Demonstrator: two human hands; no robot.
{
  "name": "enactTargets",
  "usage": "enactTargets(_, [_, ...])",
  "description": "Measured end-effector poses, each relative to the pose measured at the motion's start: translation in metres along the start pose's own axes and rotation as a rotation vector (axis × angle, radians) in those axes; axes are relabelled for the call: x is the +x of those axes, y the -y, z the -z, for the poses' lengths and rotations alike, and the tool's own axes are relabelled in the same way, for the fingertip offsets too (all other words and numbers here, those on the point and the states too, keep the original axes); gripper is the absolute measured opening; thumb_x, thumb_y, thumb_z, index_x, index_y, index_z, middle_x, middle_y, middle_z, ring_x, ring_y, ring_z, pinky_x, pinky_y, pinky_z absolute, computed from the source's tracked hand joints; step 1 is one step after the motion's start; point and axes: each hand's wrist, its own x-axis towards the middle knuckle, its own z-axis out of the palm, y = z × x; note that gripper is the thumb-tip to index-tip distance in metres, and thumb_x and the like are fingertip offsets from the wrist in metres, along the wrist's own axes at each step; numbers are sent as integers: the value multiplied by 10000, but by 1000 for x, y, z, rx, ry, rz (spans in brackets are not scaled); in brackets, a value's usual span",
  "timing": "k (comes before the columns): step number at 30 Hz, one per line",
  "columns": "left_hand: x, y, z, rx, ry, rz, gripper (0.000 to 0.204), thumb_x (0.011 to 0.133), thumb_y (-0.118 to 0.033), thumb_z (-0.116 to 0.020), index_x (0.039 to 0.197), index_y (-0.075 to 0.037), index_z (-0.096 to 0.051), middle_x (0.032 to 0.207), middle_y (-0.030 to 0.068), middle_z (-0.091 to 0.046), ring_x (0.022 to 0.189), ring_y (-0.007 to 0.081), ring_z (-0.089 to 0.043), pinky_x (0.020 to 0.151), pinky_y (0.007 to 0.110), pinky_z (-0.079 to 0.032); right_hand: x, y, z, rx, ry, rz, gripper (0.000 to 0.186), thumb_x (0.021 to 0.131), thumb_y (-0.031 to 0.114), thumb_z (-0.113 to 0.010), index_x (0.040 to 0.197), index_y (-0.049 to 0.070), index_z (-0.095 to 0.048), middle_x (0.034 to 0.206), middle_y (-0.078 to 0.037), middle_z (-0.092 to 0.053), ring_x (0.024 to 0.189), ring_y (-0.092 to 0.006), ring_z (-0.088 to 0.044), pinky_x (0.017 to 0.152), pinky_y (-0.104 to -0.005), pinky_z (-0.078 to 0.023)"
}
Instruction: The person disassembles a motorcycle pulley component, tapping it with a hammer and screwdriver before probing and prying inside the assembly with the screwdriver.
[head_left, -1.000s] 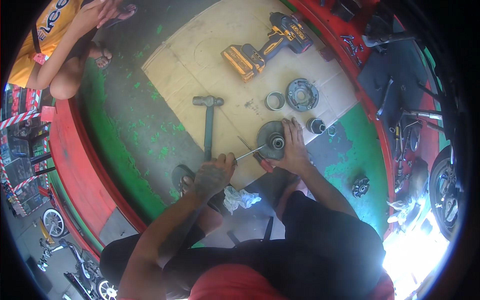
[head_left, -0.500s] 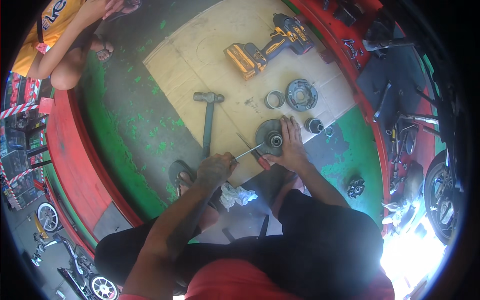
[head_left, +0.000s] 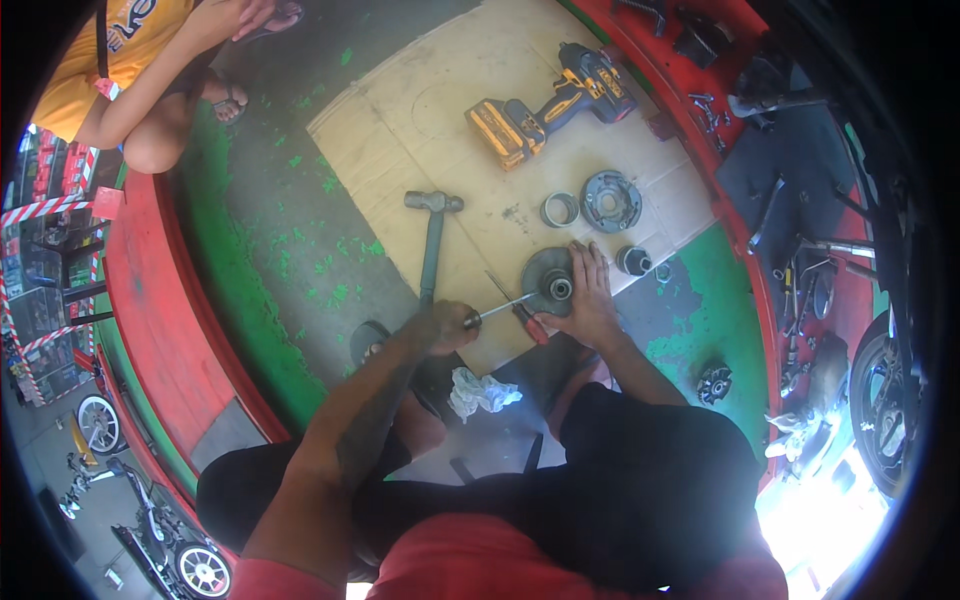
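Note:
My left hand (head_left: 445, 328) is closed around the handle of a screwdriver (head_left: 506, 305), whose thin shaft points right. The shaft's tip meets a grey metal disc with a raised round hub (head_left: 541, 275), by the hub's lower left side. My right hand (head_left: 590, 310) grips the disc's right side, fingers stretched along its edge and thumb below. A second, red-handled screwdriver (head_left: 531, 325) lies beneath the shaft, close to my right thumb. Most of the handle in my left hand is hidden.
On the cardboard (head_left: 380, 130) lie a hammer (head_left: 432, 240), a yellow-black cordless impact wrench (head_left: 560, 105), a metal ring (head_left: 560, 209), a round plate (head_left: 611, 201) and a dark socket-like part (head_left: 633, 261). A crumpled white rag (head_left: 480, 392) lies nearer me. Another person (head_left: 150, 80) crouches far left.
The whole view has shifted slightly, so things appear a little further right and lower. Both hands keep their holds, with the screwdriver tip still at the disc.

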Motion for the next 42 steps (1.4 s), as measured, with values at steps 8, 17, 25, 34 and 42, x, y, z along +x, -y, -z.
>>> enactTargets(8, [-11,-6,-35,158,-390,5,295,982,-337,-566,1018,-46,-598,851,157,-723,833,350,-725,701,435,-560,3,2,1,5,9,-7,1287,649,518,-889,1594,-14,-195,1630,-226,-257,1540,-459,-170,1265,-569,-150])
enactTargets(17, [-5,-18,-44,20,-209,146,311,989,-352,-547,991,-47,-610,832,153,-721,781,344,-731,667,440,-552,4,3,-2,-18,6,-24,1289,632,502,-899,1586,-18,-205,1624,-219,-269,1532,-464,-186,1266,-571,-147])
enactTargets(25, [22,9,-28,-190,73,30,296,943,-337,-581,942,-47,-643,820,152,-723,743,334,-720,674,434,-543,5,1,-1,10,9,-44,1280,623,498,-901,1574,-22,-222,1610,-238,-278,1519,-496,-188,1255,-593,-158])
enactTargets(34, [23,19,-40,-226,-15,-69,246,926,-265,-619,1015,-35,-620,848,152,-720,755,331,-704,680,442,-542,4,0,-3,-5,-2,-24,1302,619,534,-899,1575,-23,-212,1606,-247,-275,1516,-501,-187,1247,-598,-168])
enactTargets(42, [0,1,-29,111,-422,-69,279,949,-293,-632,1055,-37,-607,900,150,-727,818,345,-714,711,438,-564,6,-2,-6,-24,6,-8,1318,619,560,-893,1578,-23,-202,1611,-247,-262,1519,-498,-180,1246,-598,-172])
